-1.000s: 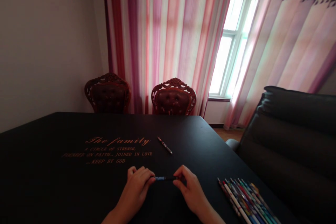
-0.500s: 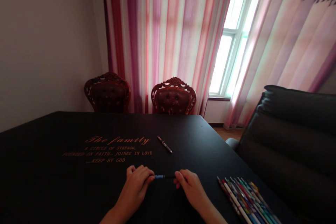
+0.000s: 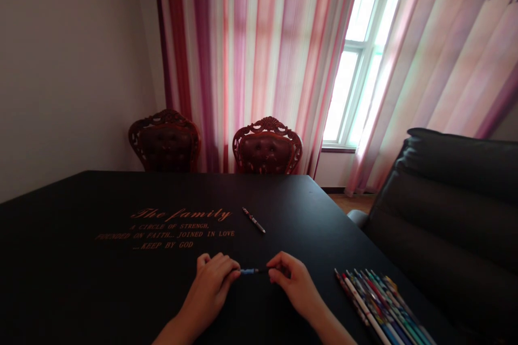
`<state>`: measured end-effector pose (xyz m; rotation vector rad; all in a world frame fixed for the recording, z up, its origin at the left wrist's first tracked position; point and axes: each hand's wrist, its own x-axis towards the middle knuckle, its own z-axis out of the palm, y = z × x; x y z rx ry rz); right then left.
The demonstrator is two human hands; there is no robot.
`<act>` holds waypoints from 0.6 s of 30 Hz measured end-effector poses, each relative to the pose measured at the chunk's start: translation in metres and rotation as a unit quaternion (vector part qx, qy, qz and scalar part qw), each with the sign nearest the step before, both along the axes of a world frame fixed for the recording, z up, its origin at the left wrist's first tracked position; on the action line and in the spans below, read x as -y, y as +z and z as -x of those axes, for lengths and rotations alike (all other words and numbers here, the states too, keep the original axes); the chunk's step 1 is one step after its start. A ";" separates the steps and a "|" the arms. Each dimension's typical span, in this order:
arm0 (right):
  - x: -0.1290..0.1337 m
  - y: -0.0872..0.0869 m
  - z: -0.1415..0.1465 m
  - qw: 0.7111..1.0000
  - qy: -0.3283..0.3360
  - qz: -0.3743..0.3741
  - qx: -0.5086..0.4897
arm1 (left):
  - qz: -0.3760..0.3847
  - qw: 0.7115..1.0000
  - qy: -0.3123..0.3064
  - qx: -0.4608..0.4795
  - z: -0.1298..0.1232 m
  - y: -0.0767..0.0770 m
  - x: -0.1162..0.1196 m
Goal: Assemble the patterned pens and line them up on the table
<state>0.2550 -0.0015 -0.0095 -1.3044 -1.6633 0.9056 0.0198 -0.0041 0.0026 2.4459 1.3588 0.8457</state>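
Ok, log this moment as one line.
left hand: grips blue pen | right hand: at its dark end, contact unclear | lone pen: on table, beyond hands | pens: grouped on table, right of hands

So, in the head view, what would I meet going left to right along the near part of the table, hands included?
Left hand → blue pen → right hand → row of pens.

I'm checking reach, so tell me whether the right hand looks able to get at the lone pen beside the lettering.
Probably yes: the lone pen lies just beyond the right hand, and no object shows between them. That hand is at the blue pen, which it may need to leave first.
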 end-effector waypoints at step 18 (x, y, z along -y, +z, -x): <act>-0.004 -0.006 -0.002 1.000 -0.006 0.007 0.012 | 0.016 0.999 0.017 0.030 0.001 -0.004 -0.001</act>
